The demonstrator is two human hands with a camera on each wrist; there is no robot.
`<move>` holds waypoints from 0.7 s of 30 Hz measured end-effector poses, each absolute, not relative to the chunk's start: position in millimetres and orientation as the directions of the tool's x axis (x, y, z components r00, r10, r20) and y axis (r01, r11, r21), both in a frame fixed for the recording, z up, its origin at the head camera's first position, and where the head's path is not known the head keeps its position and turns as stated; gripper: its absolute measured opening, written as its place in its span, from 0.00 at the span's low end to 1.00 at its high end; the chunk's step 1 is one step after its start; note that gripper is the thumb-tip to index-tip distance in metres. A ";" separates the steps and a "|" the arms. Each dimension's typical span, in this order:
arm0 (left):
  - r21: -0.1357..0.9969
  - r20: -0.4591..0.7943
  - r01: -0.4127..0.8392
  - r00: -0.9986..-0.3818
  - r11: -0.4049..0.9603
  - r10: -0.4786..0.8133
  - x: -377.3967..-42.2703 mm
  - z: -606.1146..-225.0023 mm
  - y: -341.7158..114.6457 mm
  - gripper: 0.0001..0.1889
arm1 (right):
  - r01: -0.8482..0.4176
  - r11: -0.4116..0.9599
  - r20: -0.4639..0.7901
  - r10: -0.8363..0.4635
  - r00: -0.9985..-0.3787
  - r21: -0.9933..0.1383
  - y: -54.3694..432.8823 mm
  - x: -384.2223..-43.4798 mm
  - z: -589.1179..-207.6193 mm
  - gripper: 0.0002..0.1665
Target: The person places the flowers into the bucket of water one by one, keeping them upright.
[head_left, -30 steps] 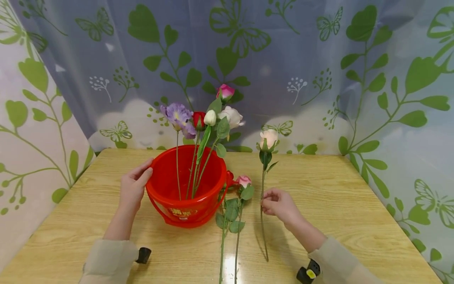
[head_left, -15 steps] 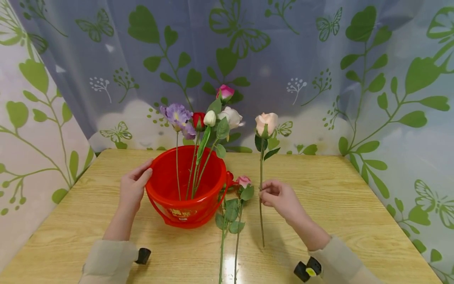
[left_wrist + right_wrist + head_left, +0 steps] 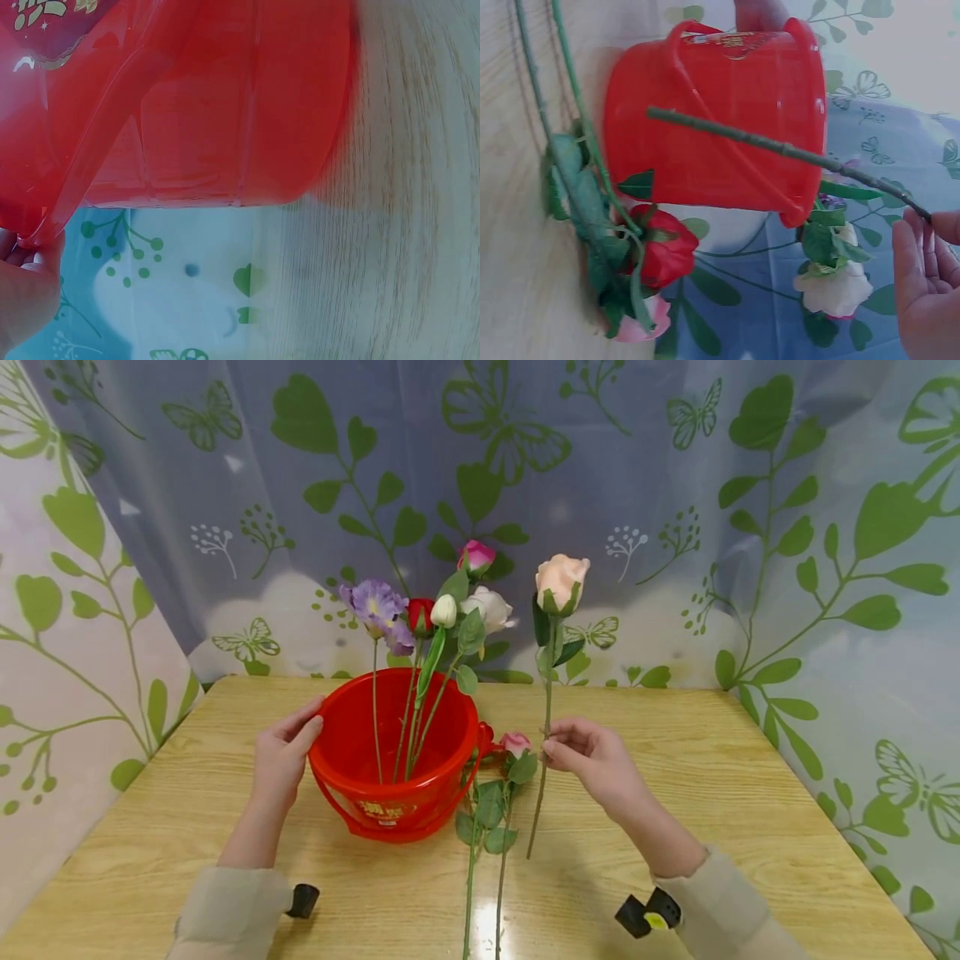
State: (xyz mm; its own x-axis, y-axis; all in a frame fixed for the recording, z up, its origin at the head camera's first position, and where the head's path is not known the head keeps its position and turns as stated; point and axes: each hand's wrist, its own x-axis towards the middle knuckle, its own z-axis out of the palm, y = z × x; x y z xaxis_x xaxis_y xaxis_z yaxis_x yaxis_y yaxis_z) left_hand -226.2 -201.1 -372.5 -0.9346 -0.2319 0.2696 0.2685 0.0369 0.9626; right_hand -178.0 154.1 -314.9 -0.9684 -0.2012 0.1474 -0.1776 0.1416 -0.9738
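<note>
My right hand (image 3: pixel 600 768) pinches the stem of a peach rose (image 3: pixel 560 585), which stands nearly upright above the table, its lower end tilted toward the bucket. A red bucket (image 3: pixel 393 814) sits left of centre, and my left hand (image 3: pixel 283 760) grips its left rim between thumb and fingers. In the bucket stand a purple flower (image 3: pixel 375 603), a red rose (image 3: pixel 420 614), a white tulip bud (image 3: pixel 444 609), a white rose (image 3: pixel 491 607) and a hot-pink rose (image 3: pixel 476 556). In the right wrist view, the held stem (image 3: pixel 780 148) crosses in front of the bucket.
Right of the bucket, a pink rose (image 3: pixel 515 743) and a red flower (image 3: pixel 486 739) lie on the wooden table (image 3: pixel 720 793), stems toward the near edge. A patterned curtain (image 3: pixel 600 485) hangs behind the table and along both sides.
My right hand has raised the peach rose and shifted slightly left; the stem's lower end has swung up and toward the bucket. The left hand and bucket stay put.
</note>
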 end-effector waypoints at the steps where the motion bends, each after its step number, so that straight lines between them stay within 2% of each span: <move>1: 0.963 0.268 0.267 -0.935 0.036 -0.231 -226.0 -372.2 -201.1 0.21 | -0.191 0.128 0.162 -0.210 -0.964 -0.973 153.8 -178.2 -313.3 0.11; 13: 0.963 0.268 0.264 -0.937 0.047 -0.222 -224.6 -371.3 -201.0 0.21 | -0.388 0.023 0.369 -0.260 -0.892 -0.921 146.9 -183.2 -290.8 0.09; 21: 0.962 0.272 0.267 -0.937 0.056 -0.220 -223.7 -369.5 -200.2 0.20 | -0.491 -0.052 0.488 -0.246 -0.838 -0.870 142.5 -184.9 -270.0 0.09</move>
State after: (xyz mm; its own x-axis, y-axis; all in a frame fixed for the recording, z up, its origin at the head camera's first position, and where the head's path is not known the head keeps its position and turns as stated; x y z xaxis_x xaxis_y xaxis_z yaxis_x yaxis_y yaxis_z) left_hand -223.7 -200.2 -369.5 -0.9366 -0.2202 0.2724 0.2666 0.0563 0.9622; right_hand -184.9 142.5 -270.0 -0.8375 -0.2464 0.4877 -0.4910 -0.0522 -0.8696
